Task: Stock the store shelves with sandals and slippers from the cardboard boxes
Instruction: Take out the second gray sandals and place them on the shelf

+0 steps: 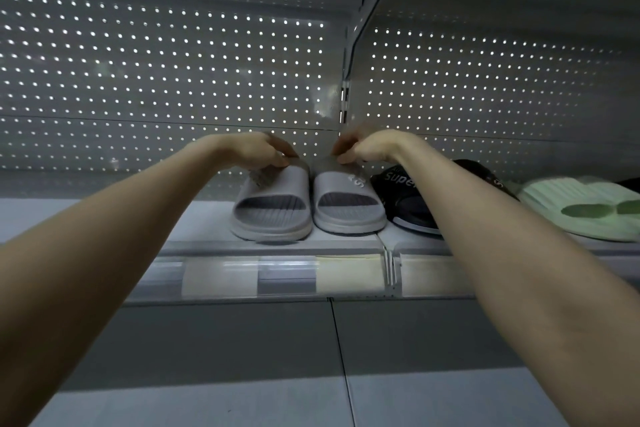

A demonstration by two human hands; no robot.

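Left hand (258, 152): I see it at 12 o'clock of the left grey slipper (273, 208), fingers curled over the far edge of the strap and thumb on the near side, grasping the strap.
Right hand (363, 149): at 12 o'clock of the right grey slipper (348, 208), fingertips bent down onto the top of the strap, pinching it.
Left grey slipper: sole flat on the shelf (194, 218), open toe facing me at 6 o'clock, its inner edge touching its partner at 3 o'clock.
Right grey slipper: also flat on the shelf, toe toward 6 o'clock, with white lettering on the strap that I cannot read in full.
Tag (262, 178): a small mottled piece lying on the left slipper's strap just below the hand. I cannot make out what is printed on it.
Black sandal (405, 198): at 3 o'clock of the grey pair and just beside it, with white letters beginning "Supe". My right forearm crosses in front and covers its right part.
Pale green slipper (571, 198): further toward 3 o'clock, beyond the forearm, ribbed on top and resting on the same shelf level.
Perforated back panel (156, 62): fills the view from 9 to 3 o'clock behind the hands, with light showing through its holes.
Upright (344, 97): a slotted post at 12 o'clock, rising between the two hands.
Price rail (287, 276): runs along the shelf's front edge at 6 o'clock of the grey pair, holding pale label strips.
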